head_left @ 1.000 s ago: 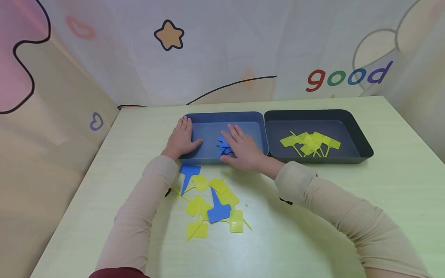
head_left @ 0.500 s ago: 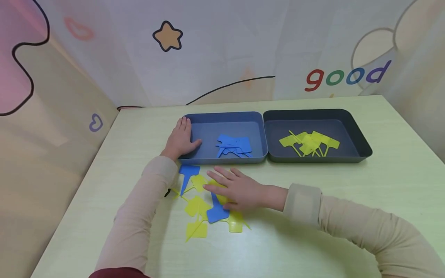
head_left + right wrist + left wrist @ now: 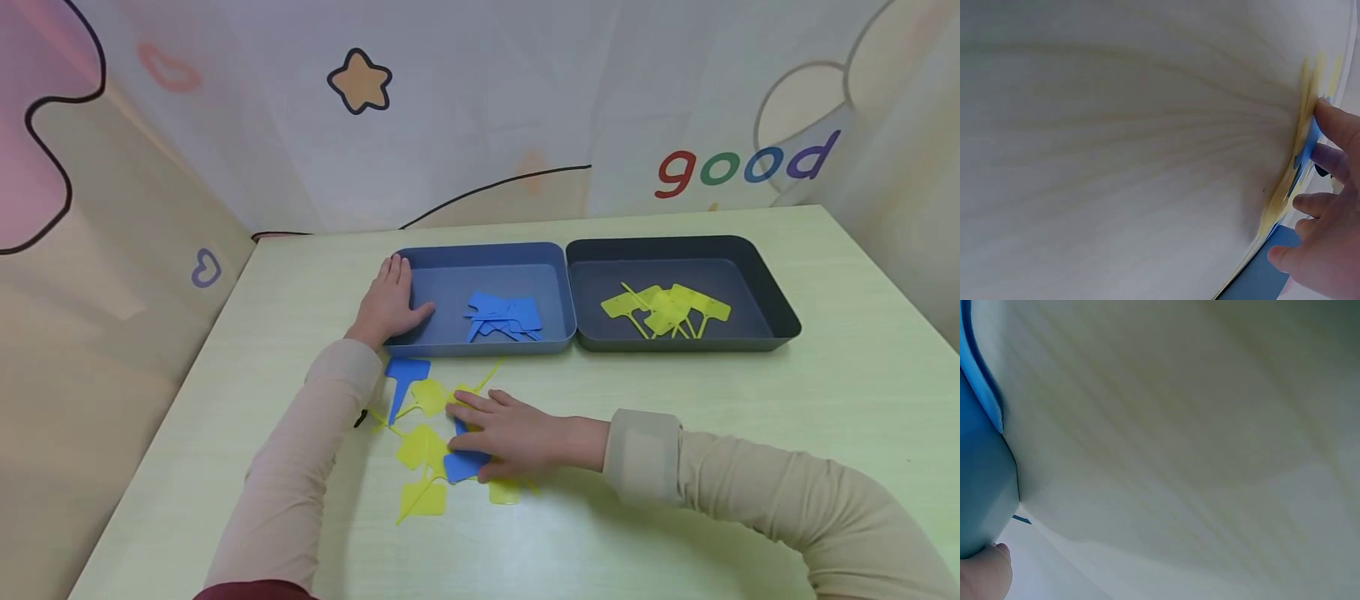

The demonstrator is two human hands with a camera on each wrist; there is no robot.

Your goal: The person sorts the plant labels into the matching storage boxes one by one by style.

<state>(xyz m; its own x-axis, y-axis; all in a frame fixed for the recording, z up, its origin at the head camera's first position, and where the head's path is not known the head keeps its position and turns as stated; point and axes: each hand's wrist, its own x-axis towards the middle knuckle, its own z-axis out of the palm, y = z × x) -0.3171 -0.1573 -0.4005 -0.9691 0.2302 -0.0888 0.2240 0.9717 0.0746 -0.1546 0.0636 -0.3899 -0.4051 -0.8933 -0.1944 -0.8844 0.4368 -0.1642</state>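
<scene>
My left hand [image 3: 385, 307] rests on the left wall of the blue-grey tray [image 3: 465, 267], its fingers straight along the rim and the thumb inside. Over the loose pile in front of that tray lies my right hand [image 3: 517, 433], fingers spread. It touches a blue T-shaped plant label [image 3: 465, 467] and partly hides it. Yellow plant labels [image 3: 422, 500] lie around and under it. Another blue label [image 3: 407, 375] sits just below the tray's front edge. In the right wrist view, the thumb [image 3: 1335, 122] meets the blue label at the pile's edge.
Several blue labels [image 3: 517, 312] lie inside the blue-grey tray. A darker tray [image 3: 637, 260] stands against its right side and holds several yellow labels [image 3: 667, 310]. Printed cloth [image 3: 480, 100] hangs behind the pale table [image 3: 735, 433].
My right hand has withdrawn from the blue-grey tray, uncovering the blue labels there, and come down onto the loose pile nearer me. My left hand stays on the tray's wall.
</scene>
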